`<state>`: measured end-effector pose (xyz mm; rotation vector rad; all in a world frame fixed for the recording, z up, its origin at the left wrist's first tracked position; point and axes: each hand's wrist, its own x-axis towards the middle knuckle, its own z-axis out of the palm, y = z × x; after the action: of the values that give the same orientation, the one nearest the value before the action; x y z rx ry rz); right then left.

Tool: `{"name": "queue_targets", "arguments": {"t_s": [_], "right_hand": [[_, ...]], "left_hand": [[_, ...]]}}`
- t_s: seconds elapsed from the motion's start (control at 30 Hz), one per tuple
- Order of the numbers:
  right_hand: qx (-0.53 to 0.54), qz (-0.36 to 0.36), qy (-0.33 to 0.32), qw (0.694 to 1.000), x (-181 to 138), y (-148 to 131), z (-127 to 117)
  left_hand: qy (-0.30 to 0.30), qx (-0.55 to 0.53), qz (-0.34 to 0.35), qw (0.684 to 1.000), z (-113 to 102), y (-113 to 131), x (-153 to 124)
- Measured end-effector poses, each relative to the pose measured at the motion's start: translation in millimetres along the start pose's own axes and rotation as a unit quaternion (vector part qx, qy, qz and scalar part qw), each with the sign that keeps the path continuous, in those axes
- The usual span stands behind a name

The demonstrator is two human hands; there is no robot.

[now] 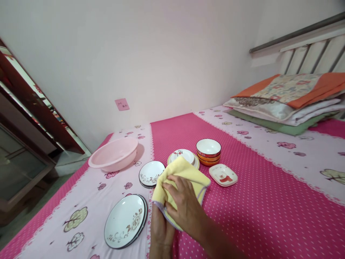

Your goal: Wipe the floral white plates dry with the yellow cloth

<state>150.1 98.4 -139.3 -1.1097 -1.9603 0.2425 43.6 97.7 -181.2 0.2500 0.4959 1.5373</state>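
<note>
A yellow cloth [185, 174] is held over the pink bedsheet between both hands. My right hand [184, 205] lies on top of the cloth with fingers pressed onto it. My left hand [160, 226] is underneath, gripping the cloth from below; whether a dish is wrapped inside is hidden. Left of the hands lies a stack of large white floral plates [125, 221]. Behind the hands sit a small dark-rimmed plate [151, 173], a small white dish on a yellow plate [183, 155], stacked orange bowls [208, 151] and a square white dish [223, 175].
A pink plastic basin [114, 153] stands at the back left of the bed. Folded quilts and an orange pillow [291, 97] are piled at the head, by a metal bed frame [309, 46]. A dark wooden cabinet [24, 126] stands on the left beside the white wall.
</note>
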Motion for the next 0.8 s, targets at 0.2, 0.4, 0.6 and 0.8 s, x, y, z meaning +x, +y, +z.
{"name": "queue_targets", "arguments": {"t_s": [0.2,0.4,0.6,0.8], "right_hand": [[-0.05,0.011,0.113,0.992,3,17,5],[-0.065,0.062,0.053,0.995,5,36,-3],[-0.078,0.096,-0.105,0.987,0,21,-7],[-0.002,0.038,-0.137,0.99,-12,-11,-6]], "left_hand": [[0.034,-0.038,-0.021,0.998,19,-8,-7],[0.053,-0.044,0.003,0.998,30,-3,-13],[0.079,-0.033,0.039,0.996,20,9,-7],[0.002,-0.035,-0.052,0.998,4,12,-9]]}}
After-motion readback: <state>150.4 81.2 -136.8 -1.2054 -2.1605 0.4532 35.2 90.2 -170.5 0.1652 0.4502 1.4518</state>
